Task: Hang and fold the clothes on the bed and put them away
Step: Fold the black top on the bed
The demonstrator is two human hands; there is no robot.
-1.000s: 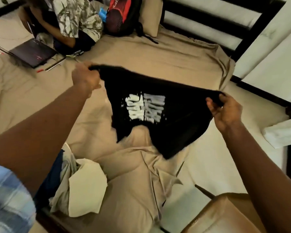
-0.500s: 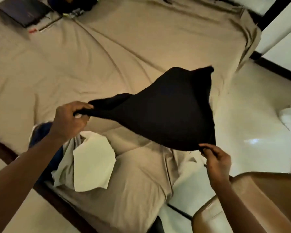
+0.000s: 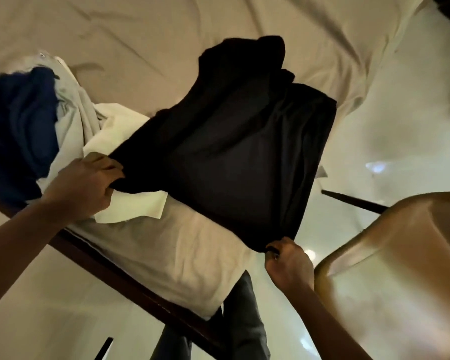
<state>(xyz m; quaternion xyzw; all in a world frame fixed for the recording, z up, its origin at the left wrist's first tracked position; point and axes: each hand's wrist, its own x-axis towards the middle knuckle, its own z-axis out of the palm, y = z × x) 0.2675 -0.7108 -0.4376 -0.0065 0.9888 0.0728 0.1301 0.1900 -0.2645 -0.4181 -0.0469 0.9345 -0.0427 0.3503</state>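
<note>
— Black cotton T-shirt (image 3: 231,152): a second ago you held it up in the air. Where is it now?

— Lowered onto the near corner of the beige-sheeted bed (image 3: 166,250), plain side up and no print showing. At the bed's near edge your right hand (image 3: 287,263) pinches one corner. Your left hand (image 3: 86,183) grips the other with curled fingers, over a white folded cloth (image 3: 133,206).

— Meaning?

— The spreading looks nearly done, so folding can probably begin once you smooth it. Farther up the bed, a crumpled navy garment (image 3: 18,131) and a pale grey one (image 3: 73,100) are yet to be folded.
</note>
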